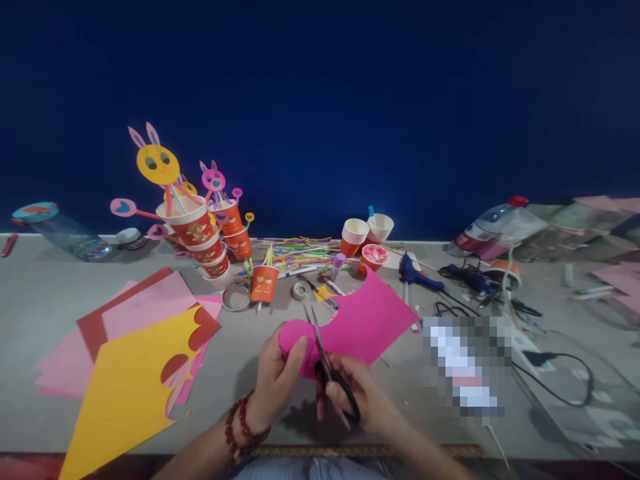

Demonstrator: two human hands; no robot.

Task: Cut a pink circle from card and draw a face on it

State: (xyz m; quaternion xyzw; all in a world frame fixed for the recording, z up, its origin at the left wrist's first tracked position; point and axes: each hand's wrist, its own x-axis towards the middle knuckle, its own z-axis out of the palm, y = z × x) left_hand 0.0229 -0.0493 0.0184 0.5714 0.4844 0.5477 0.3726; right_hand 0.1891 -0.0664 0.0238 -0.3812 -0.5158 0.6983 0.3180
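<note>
Near the front of the table, my left hand (pixel 281 373) pinches the rounded left end of a magenta paper sheet (pixel 373 317), thumb on top. Red bead bracelets (pixel 244 420) circle that wrist. My right hand (pixel 357 393) grips black-handled scissors (pixel 325 357), fingers closed around the handles. The scissor blades are slightly apart and lie across the paper, between the rounded piece and the wider sheet on the right. A curved notch is cut in the sheet's upper left edge.
Coloured paper sheets (pixel 125 367) lie at left. Behind stand stacked red cups (pixel 193 230) with paper rabbits, a masking tape roll (pixel 236 295) and several coloured sticks (pixel 295 253). A blue glue gun (pixel 420 275), cables, a blurred-out object (pixel 465 370) and a bottle (pixel 485 227) are at right.
</note>
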